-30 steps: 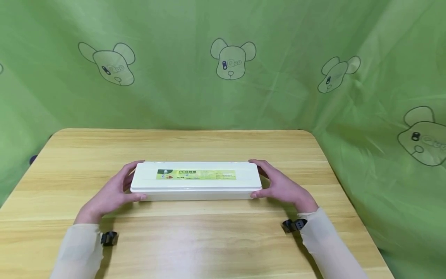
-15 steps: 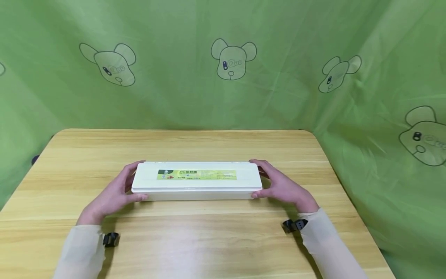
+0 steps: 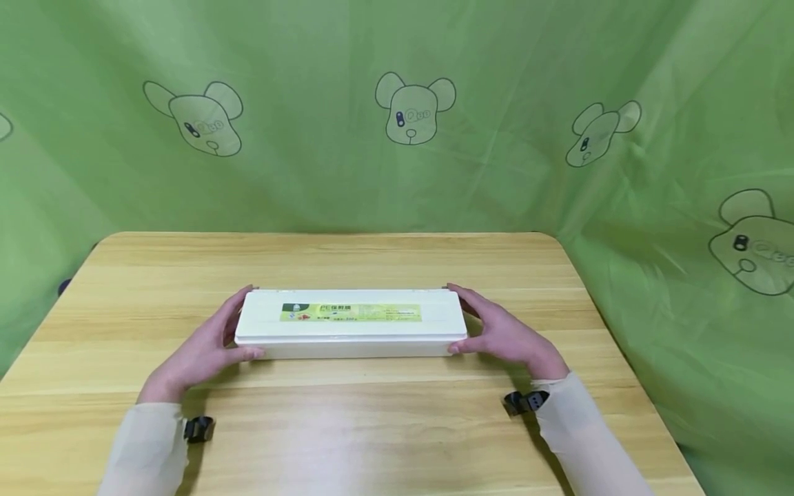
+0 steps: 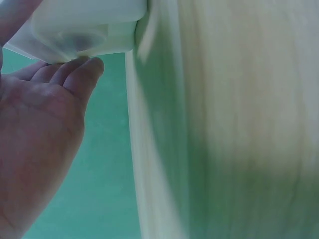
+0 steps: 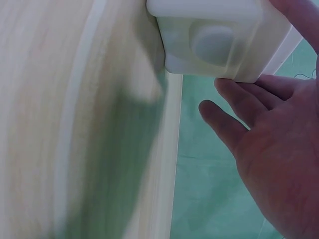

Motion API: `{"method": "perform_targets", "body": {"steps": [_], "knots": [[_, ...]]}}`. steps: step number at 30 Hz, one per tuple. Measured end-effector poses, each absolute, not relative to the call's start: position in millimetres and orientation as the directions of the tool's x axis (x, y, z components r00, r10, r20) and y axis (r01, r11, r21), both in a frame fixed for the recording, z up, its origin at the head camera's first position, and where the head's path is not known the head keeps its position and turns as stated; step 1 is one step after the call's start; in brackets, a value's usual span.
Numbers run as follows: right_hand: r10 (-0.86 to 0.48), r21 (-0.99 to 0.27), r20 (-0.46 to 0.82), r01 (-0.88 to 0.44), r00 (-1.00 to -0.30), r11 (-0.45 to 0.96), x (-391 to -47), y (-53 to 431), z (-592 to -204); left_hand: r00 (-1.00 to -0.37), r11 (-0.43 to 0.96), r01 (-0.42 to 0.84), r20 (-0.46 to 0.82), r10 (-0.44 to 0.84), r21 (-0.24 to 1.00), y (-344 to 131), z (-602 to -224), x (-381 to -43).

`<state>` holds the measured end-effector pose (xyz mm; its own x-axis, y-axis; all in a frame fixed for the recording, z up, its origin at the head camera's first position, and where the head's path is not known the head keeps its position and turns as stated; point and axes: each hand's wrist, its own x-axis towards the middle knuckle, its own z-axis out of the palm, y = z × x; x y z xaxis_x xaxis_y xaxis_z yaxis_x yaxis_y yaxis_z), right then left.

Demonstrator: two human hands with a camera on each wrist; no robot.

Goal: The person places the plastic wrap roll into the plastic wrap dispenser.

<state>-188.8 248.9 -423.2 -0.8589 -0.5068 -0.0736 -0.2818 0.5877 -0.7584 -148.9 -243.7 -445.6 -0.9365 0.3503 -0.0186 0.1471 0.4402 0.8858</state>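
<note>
A long white cling film box (image 3: 350, 329) with its lid down lies crosswise on the wooden table, a green and yellow label on top. My left hand (image 3: 201, 355) grips its left end, thumb at the front and fingers reaching round behind. At the other end, my right hand (image 3: 510, 335) holds it the same way. In the left wrist view the fingertips press against the box's end (image 4: 89, 22). From the right wrist, the box end (image 5: 212, 42) shows a round shape through translucent plastic; one finger stands off it.
The table (image 3: 347, 427) has a light wood grain and rounded far corners. A green curtain (image 3: 310, 179) printed with bear heads hangs behind it and along the right side. Black wrist devices (image 3: 200, 428) sit at both sleeves.
</note>
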Motion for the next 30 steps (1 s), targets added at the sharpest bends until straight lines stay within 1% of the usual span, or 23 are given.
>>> {"method": "perform_targets", "body": {"steps": [16,20,23,28,30], "knots": [[-0.520,-0.788,-0.089,-0.259,-0.850,0.558,-189,252,-423,-0.934,0.438,0.149,-0.019,0.356,0.887,-239,-442,-150],[-0.524,-0.801,-0.096,-0.247,-0.846,0.545,-188,253,-424,-0.931,0.413,0.151,-0.010,0.364,0.898,-243,-441,-147],[-0.528,-0.814,-0.086,-0.246,-0.845,0.526,-188,255,-424,-0.930,0.366,0.152,0.007,0.367,0.918,-249,-438,-144],[-0.547,-0.825,-0.058,-0.269,-0.835,0.497,-189,262,-422,-0.953,0.340,0.136,0.029,0.302,0.931,-257,-431,-140],[-0.543,-0.818,-0.050,-0.277,-0.838,0.504,-190,264,-421,-0.964,0.369,0.141,0.043,0.262,0.919,-259,-428,-140]]}}
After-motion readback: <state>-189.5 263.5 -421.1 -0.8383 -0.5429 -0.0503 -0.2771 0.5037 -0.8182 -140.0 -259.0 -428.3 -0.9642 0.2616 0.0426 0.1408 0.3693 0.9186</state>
